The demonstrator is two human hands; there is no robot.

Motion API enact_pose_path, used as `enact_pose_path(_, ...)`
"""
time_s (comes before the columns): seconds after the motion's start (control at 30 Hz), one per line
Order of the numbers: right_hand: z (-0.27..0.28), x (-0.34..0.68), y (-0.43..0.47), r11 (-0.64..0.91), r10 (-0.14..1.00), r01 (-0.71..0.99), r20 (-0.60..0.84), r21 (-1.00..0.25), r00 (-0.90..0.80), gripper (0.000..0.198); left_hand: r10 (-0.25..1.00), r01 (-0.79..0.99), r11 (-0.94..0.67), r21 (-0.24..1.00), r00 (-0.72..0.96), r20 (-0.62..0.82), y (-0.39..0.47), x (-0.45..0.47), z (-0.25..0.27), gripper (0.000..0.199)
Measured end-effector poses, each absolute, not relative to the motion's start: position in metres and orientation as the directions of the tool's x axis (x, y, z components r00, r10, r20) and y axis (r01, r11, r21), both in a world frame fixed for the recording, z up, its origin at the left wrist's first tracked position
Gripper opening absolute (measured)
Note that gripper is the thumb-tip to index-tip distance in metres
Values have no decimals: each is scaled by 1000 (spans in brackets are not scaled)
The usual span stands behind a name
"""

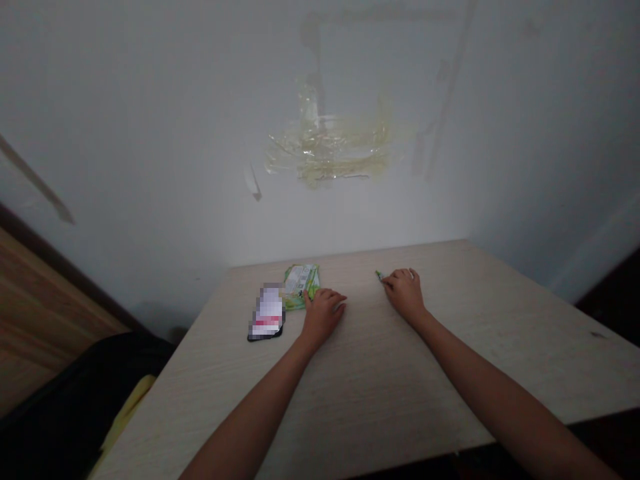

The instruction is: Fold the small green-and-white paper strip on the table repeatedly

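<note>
A green and white printed packet (301, 280) lies flat toward the back left of the table. My left hand (324, 312) rests at the packet's right edge, fingers apart, with nothing visible in it. To the right, my right hand (404, 291) pinches a small green torn-off strip (379, 275) between thumb and fingers, low over the table. The strip looks like the packet in colour. A phone (269, 311) with a lit, blurred-out screen lies just left of the packet.
The pale wooden table (370, 387) stands against a white wall (200, 133) with peeling clear tape (330, 150) on it. At the left are a black item (100, 380), a yellow cloth (127, 410) and a wooden panel (45, 300).
</note>
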State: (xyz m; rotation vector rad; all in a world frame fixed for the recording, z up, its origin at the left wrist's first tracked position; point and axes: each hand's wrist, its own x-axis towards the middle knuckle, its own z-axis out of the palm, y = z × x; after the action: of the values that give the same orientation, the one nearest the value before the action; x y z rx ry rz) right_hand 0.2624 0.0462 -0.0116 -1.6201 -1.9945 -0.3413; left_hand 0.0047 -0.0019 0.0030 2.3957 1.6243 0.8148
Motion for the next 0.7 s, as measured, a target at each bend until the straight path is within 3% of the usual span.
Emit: enact_pose_path(0.7, -7, 262, 42, 174, 821, 979, 564, -106, -85, 24, 893, 832, -408, 374, 279, 353, 0, 4, 0, 24)
